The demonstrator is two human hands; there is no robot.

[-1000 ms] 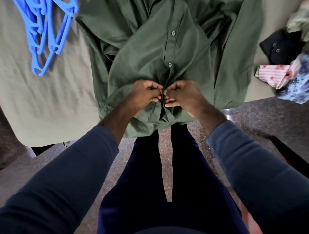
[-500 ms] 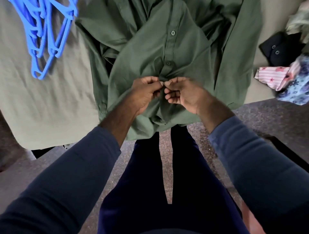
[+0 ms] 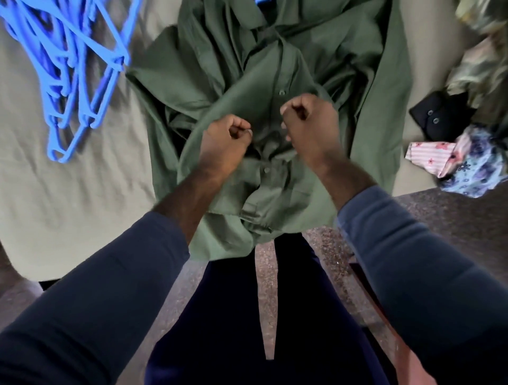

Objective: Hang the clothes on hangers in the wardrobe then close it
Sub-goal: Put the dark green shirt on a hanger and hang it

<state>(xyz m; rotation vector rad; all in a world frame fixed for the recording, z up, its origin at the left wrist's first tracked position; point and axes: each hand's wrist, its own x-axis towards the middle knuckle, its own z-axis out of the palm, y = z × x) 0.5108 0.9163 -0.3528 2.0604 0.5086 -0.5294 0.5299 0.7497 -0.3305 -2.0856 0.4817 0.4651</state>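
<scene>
A green button-up shirt [image 3: 275, 68] lies front up on the bed, its hem hanging over the near edge. A bit of blue hanger [image 3: 261, 1] shows at its collar. My left hand [image 3: 225, 143] hovers over the shirt's button strip with fingers curled and thumb against fingertips; I see no cloth in it. My right hand [image 3: 310, 123] is a little higher and to the right, curled into a fist above the strip, holding nothing visible. The lower buttons [image 3: 266, 170] look fastened. A pile of blue hangers [image 3: 74, 71] lies at the left.
A beige bedsheet [image 3: 68, 192] covers the bed. At the right lie a black garment [image 3: 439, 118], a pink striped and blue floral cloth [image 3: 450, 159] and a patterned garment [image 3: 483, 55]. My dark trousers and a speckled floor [image 3: 439, 219] are below.
Both hands had been pinching the shirt's button strip close together near the hem. Now they have let go, moved apart and shifted higher up the shirt.
</scene>
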